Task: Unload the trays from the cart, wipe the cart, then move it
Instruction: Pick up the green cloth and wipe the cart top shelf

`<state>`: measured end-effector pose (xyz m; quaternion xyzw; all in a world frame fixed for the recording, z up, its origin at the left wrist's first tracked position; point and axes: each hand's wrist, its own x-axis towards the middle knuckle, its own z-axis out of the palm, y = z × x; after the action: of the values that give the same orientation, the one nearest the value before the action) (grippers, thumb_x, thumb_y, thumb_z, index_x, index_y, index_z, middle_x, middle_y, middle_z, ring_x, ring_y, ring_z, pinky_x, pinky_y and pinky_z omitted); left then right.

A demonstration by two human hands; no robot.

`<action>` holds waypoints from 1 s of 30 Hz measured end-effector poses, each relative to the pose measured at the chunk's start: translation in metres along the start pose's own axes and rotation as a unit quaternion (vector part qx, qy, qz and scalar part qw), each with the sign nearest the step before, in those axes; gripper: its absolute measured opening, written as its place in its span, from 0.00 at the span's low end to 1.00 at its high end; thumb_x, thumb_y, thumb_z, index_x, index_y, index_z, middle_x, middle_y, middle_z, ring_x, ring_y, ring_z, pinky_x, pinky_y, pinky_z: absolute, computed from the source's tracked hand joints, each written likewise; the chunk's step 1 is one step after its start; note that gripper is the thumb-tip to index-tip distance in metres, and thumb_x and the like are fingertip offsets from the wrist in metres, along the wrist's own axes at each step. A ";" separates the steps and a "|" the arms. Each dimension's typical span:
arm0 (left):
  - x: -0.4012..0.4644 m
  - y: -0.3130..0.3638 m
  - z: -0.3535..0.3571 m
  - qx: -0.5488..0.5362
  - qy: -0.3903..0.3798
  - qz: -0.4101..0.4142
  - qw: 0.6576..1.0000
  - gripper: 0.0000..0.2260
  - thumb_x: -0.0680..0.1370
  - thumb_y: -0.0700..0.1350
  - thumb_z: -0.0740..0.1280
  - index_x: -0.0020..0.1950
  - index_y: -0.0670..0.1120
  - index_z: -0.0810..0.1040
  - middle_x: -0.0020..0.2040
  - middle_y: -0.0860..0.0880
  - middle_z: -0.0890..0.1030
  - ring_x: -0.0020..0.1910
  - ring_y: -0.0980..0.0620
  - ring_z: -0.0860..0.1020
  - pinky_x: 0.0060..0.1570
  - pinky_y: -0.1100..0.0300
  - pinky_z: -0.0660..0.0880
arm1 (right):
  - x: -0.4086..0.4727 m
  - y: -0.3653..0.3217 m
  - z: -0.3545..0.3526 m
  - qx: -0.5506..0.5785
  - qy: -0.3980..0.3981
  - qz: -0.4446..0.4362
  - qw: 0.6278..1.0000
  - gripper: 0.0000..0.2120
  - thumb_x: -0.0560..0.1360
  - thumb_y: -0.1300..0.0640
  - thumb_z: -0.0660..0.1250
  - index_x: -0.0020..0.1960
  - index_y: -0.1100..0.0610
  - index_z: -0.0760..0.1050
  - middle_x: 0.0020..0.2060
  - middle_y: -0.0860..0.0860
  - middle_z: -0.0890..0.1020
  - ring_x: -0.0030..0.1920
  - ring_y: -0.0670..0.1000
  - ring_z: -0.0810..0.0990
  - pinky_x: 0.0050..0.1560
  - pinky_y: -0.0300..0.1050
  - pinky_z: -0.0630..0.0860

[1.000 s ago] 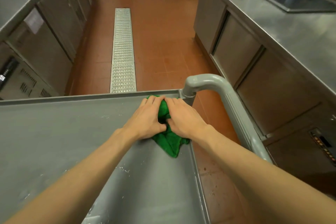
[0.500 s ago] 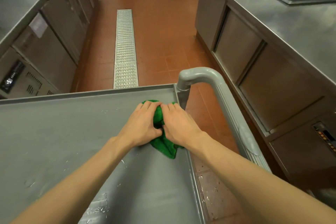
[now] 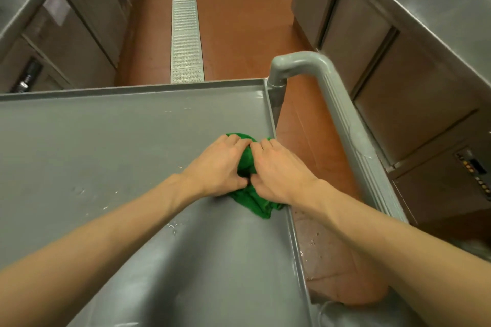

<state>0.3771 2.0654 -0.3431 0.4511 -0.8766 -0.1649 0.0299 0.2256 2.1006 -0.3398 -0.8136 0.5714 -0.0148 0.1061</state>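
The fingers (image 3: 239, 144) of the left hand (image 3: 218, 167) were held together and curled down over a green cloth (image 3: 248, 162), and the fingers (image 3: 267, 146) of the right hand (image 3: 279, 172) lay the same way, close together, on the other side of it. Both hands pressed the cloth flat against the top shelf of the cart (image 3: 106, 154), and their thumbs met near the middle of the cloth. A fold of the cloth came out below the right wrist and lay just beside the raised right edge of the shelf. The shelf was grey, with small white crumbs and wet marks on it, and no trays stood on the part that was visible. The cart handle (image 3: 332, 93) rose from the far right corner and bent back along the right side. Beyond the cart was a red tiled floor (image 3: 239, 21) with a metal drain grate (image 3: 186, 34), and steel cabinets (image 3: 398, 61) stood on both sides, under a steel counter (image 3: 438, 2) on the right.
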 end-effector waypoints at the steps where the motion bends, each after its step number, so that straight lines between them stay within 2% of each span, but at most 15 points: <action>1: -0.005 0.003 0.002 -0.001 -0.002 0.001 1.000 0.32 0.65 0.49 0.71 0.67 0.41 0.71 0.59 0.41 0.77 0.58 0.42 0.74 0.62 0.55 0.69 | -0.008 -0.002 0.000 0.006 -0.003 0.002 1.000 0.23 0.73 0.56 0.63 0.65 0.64 0.68 0.58 0.60 0.76 0.58 0.59 0.73 0.57 0.51 0.71; 7: -0.039 0.031 0.009 -0.008 -0.015 0.002 1.000 0.32 0.67 0.48 0.71 0.69 0.40 0.70 0.62 0.40 0.76 0.62 0.42 0.73 0.65 0.57 0.66 | -0.057 -0.012 0.001 -0.008 -0.033 0.000 0.999 0.32 0.75 0.44 0.61 0.71 0.63 0.63 0.60 0.60 0.74 0.60 0.59 0.71 0.60 0.55 0.73; 11: -0.067 0.051 0.011 -0.012 -0.024 0.010 1.000 0.32 0.68 0.47 0.71 0.70 0.40 0.69 0.64 0.41 0.75 0.63 0.43 0.72 0.64 0.62 0.62 | -0.084 -0.019 0.003 -0.045 -0.062 -0.035 0.996 0.42 0.71 0.35 0.66 0.72 0.63 0.62 0.61 0.58 0.74 0.59 0.59 0.71 0.62 0.53 0.72; 14: -0.086 0.059 0.014 -0.014 -0.038 0.011 0.999 0.31 0.70 0.48 0.71 0.71 0.42 0.68 0.65 0.42 0.74 0.63 0.44 0.71 0.65 0.60 0.64 | -0.100 -0.023 0.008 -0.051 -0.071 -0.064 0.994 0.40 0.70 0.41 0.69 0.72 0.62 0.62 0.60 0.57 0.73 0.59 0.58 0.71 0.62 0.51 0.72; 20: -0.100 0.051 0.014 -0.046 -0.056 -0.010 0.997 0.30 0.72 0.44 0.71 0.72 0.40 0.65 0.65 0.41 0.71 0.65 0.44 0.69 0.66 0.57 0.65 | -0.091 -0.025 0.013 0.049 -0.073 -0.057 0.995 0.32 0.71 0.54 0.69 0.72 0.57 0.63 0.59 0.55 0.73 0.61 0.55 0.71 0.62 0.50 0.71; 26: -0.088 0.022 0.009 -0.053 -0.027 -0.040 0.997 0.29 0.73 0.42 0.70 0.72 0.41 0.65 0.65 0.42 0.70 0.65 0.45 0.68 0.63 0.60 0.63 | -0.063 -0.033 0.024 0.097 -0.014 -0.023 0.995 0.35 0.71 0.55 0.67 0.75 0.56 0.61 0.62 0.53 0.74 0.63 0.55 0.70 0.63 0.50 0.71; 30: -0.078 -0.003 0.001 -0.051 -0.019 -0.044 0.998 0.30 0.73 0.41 0.70 0.73 0.41 0.64 0.65 0.42 0.71 0.65 0.44 0.68 0.64 0.59 0.63 | -0.039 -0.051 0.028 0.122 0.024 0.024 0.992 0.32 0.71 0.55 0.67 0.73 0.55 0.63 0.61 0.53 0.74 0.61 0.55 0.69 0.62 0.49 0.70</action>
<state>0.4256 2.1269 -0.3376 0.4838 -0.8469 -0.2190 0.0291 0.2641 2.1577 -0.3542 -0.7802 0.5868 -0.1014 0.1914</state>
